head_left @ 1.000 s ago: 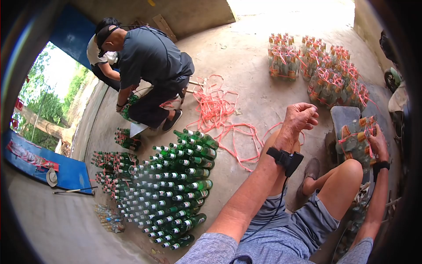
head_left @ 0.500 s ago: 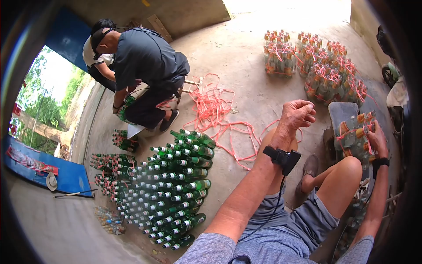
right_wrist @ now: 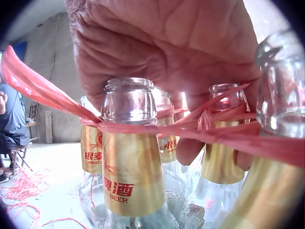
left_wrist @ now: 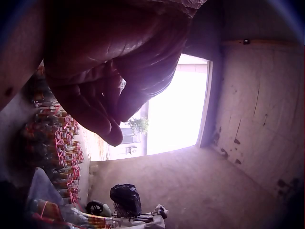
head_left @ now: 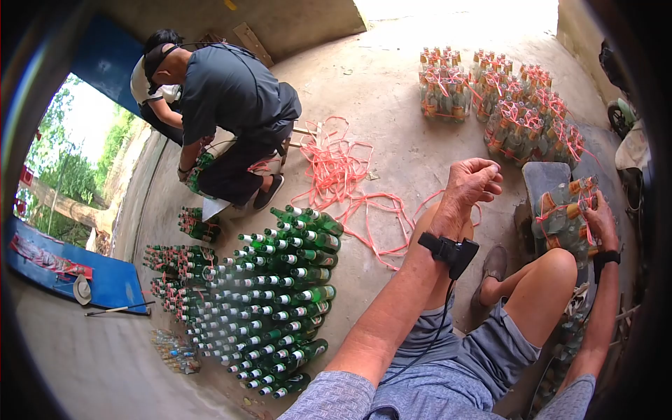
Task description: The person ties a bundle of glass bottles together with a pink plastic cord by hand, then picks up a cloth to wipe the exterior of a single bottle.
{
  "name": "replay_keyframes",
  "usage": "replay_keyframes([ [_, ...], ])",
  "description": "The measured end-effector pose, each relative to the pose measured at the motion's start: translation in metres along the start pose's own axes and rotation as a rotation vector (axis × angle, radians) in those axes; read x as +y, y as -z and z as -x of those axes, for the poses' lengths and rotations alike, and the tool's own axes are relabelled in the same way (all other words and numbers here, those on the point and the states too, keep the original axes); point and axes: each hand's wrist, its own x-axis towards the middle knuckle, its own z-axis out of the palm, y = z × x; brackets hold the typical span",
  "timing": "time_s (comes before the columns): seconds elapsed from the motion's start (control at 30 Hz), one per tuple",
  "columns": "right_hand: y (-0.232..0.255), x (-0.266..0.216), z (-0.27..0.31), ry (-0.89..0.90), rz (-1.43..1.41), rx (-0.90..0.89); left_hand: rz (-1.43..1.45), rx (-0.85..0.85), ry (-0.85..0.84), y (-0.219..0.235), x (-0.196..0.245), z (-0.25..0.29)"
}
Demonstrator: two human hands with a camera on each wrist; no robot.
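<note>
Several clear glass bottles (right_wrist: 131, 157) with gold neck labels stand bunched together, bound by red plastic strap (right_wrist: 43, 93). The right hand (head_left: 600, 222) rests over their necks, fingers curled around the strap and bottle tops. Left of the bundle, the left hand (head_left: 476, 180) is raised in a fist, pinching the strap's free end. Glass is likely heavy, hard, smooth and breakable; the necks or strap seem the safest hold. Farther left of the bundle lie green bottles (head_left: 280, 294); beyond it stand tied bundles (head_left: 518, 119).

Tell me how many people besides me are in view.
2: a person in a dark shirt bent over by the doorway, and another in white mostly hidden behind them.
</note>
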Motion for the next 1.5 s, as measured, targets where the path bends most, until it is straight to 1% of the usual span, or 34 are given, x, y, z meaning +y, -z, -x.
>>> replay_keyframes([
  [0.27, 0.0, -0.004, 0.002, -0.008, 0.0, 0.008, 0.002, -0.01, -0.003, 0.002, -0.002, -0.002],
  [0.47, -0.003, 0.0, 0.001, 0.022, -0.038, 0.014, 0.006, -0.009, -0.011, 0.001, -0.002, -0.001],
  [0.53, 0.003, -0.021, 0.009, 0.044, -0.025, 0.02, 0.018, -0.013, -0.016, 0.006, -0.002, -0.001],
  [0.6, 0.012, -0.029, 0.021, 0.014, -0.028, 0.016, 0.007, -0.029, -0.017, 0.006, -0.006, -0.003],
  [0.63, 0.011, -0.028, 0.02, -0.007, -0.042, 0.007, -0.005, -0.034, -0.017, 0.004, 0.0, 0.002],
  [0.7, 0.016, -0.034, 0.023, -0.016, 0.087, 0.016, -0.034, -0.014, -0.008, 0.002, 0.005, 0.007],
  [0.77, 0.015, -0.027, 0.019, -0.05, 0.113, 0.007, -0.034, 0.019, 0.025, 0.001, 0.011, 0.011],
  [0.93, 0.022, -0.041, 0.029, -0.094, 0.11, -0.012, -0.019, 0.011, 0.045, 0.004, 0.012, 0.008],
  [1.03, 0.027, -0.043, 0.032, -0.107, 0.1, -0.036, 0.015, -0.023, 0.11, 0.004, 0.012, 0.003],
  [1.1, 0.027, -0.039, 0.029, -0.101, 0.08, -0.062, -0.061, -0.017, 0.095, 0.0, 0.016, 0.001],
  [1.13, 0.025, -0.036, 0.028, -0.079, 0.079, -0.046, -0.047, -0.059, 0.076, -0.006, 0.021, 0.001],
  [1.23, 0.029, -0.034, 0.026, -0.046, 0.049, -0.052, 0.028, -0.2, 0.061, -0.028, 0.031, -0.013],
  [1.3, 0.03, -0.033, 0.023, -0.062, 0.049, -0.071, 0.077, -0.253, 0.078, -0.04, 0.032, -0.03],
  [1.37, 0.032, -0.028, 0.021, -0.042, 0.03, -0.08, 0.061, -0.248, 0.097, -0.046, 0.021, -0.046],
  [1.5, 0.041, -0.04, 0.021, -0.034, 0.006, -0.111, 0.051, -0.226, 0.169, -0.042, -0.007, -0.064],
])
